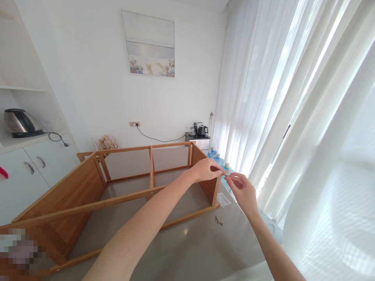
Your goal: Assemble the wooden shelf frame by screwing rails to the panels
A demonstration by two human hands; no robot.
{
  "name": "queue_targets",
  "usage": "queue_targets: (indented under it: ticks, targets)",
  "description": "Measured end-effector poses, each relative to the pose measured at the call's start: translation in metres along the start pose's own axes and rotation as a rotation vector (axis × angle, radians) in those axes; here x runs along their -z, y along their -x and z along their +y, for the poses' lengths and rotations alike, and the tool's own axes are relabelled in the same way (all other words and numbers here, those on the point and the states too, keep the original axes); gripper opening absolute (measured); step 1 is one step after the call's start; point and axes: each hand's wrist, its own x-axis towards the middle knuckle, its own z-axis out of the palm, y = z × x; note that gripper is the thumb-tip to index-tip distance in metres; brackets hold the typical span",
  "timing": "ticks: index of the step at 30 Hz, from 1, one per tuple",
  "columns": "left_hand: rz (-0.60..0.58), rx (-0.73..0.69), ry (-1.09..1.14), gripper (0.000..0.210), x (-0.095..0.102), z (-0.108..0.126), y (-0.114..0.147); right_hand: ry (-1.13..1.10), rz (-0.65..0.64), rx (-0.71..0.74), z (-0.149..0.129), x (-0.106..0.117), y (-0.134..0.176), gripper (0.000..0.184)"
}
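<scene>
My left hand (pixel 206 170) reaches over the right end of a wooden frame (pixel 117 200) that has solid panels at both ends. Its thumb and finger are pinched together. Just beside it, my right hand (pixel 242 188) also has its fingertips closed. Between the two sets of fingertips is a small tan piece (pixel 225 172), too small to name. Several metal screws (pixel 219 221) lie on the grey table top (pixel 199 246) below my hands. Close to the frame's right corner lies a clear plastic bag (pixel 224 200).
White curtains (pixel 252 86) hang along the right. Large blue water bottles (pixel 213 153) stand behind the frame's right end. A coffee maker (pixel 202 130) sits on a small cabinet at the back. At left, a kettle (pixel 20 121) rests on a shelf. A blurred patch covers the lower left corner.
</scene>
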Motion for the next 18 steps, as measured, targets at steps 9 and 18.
queue_targets:
  ticks: [9,18]
  targets:
    - [0.026,0.010,0.019,0.026,-0.004,-0.003,-0.003,0.079,-0.079,-0.027,0.001,0.002,-0.001,0.038]
    - [0.020,-0.009,0.035,0.026,-0.003,-0.004,-0.001,-0.450,-0.183,-0.325,-0.003,-0.014,0.002,0.037]
